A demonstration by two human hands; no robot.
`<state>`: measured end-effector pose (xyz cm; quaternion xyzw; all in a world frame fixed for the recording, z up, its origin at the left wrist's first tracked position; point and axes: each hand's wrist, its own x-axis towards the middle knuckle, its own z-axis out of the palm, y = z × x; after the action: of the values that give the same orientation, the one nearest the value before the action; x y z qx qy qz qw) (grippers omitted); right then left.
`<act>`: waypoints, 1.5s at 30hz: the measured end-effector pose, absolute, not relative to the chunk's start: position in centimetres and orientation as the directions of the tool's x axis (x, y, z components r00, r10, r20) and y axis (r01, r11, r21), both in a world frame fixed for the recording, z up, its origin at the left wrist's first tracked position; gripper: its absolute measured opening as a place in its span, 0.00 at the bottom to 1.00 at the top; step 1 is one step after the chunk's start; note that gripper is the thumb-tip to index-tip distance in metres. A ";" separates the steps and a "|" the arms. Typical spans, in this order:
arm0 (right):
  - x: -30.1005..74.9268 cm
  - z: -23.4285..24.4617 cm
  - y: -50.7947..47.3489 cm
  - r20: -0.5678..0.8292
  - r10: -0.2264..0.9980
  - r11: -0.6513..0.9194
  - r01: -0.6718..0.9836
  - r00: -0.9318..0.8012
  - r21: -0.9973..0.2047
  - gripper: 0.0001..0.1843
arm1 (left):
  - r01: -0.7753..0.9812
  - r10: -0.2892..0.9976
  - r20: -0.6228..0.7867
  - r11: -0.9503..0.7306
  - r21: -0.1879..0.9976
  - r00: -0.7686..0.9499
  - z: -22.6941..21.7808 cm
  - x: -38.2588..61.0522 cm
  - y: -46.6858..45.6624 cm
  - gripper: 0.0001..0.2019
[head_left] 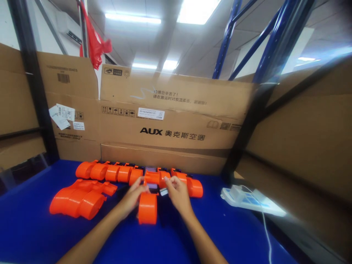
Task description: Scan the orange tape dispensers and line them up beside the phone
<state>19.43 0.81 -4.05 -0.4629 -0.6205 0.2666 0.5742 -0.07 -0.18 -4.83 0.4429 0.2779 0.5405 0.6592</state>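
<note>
While a long row of orange holders lines the back of the blue table, near the foot of the cardboard wall, one orange holder sits nearer the person, in front of the row. The left hand is partly curled beside its upper end; I cannot tell if it grips it. The right hand has thumb and finger drawn almost together near a small pale piece; whether it pinches that is unclear. The row looks set in order, while a smaller cluster lies apart at left; which pieces are finished cannot be told. Bare cloth gives room in front and to the right, up to a white power strip and its cable. Behind, the cardboard leaves little room.
</note>
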 end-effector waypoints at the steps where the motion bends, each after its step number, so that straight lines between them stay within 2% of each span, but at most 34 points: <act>1: 19.5 -3.9 0.8 0.432 0.896 0.411 0.177 0.100 -0.894 0.24 | -0.434 0.953 0.112 0.023 0.900 0.283 -4.9 -0.1 -0.1 0.20; 4: 19.5 -3.6 0.9 0.389 0.916 0.387 0.036 0.102 -0.921 0.22 | -0.365 0.949 0.108 0.008 0.931 0.297 -5.2 0.0 0.0 0.25; 9: 19.6 -3.5 0.9 0.397 0.913 0.399 -0.011 0.092 -0.917 0.22 | -0.346 0.966 0.090 -0.001 0.938 0.242 -5.3 -0.2 0.1 0.31; 14: 19.8 -3.5 1.1 0.427 0.902 0.431 -0.101 0.059 -0.897 0.25 | -0.340 0.962 0.083 0.011 0.940 0.260 -5.5 -0.2 0.2 0.34; 21: 20.2 -3.8 1.5 0.424 0.896 0.428 -0.001 0.128 -0.904 0.21 | -0.304 0.957 0.066 0.024 0.952 0.283 -5.6 -0.1 0.3 0.31; 37: 20.0 -3.8 0.9 0.458 0.887 0.453 0.069 0.068 -0.889 0.20 | -0.362 0.965 0.072 0.025 0.932 0.253 -5.0 -0.1 0.2 0.32; 45: 19.7 -4.3 0.7 0.498 0.867 0.493 0.156 -0.007 -0.856 0.21 | -0.255 0.952 0.074 0.004 0.967 0.296 -5.2 -0.4 0.3 0.35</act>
<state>19.74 0.71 -4.32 -0.3996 -0.6399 0.3065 0.5804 -0.41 0.31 -5.21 0.5117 0.3405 0.4858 0.6214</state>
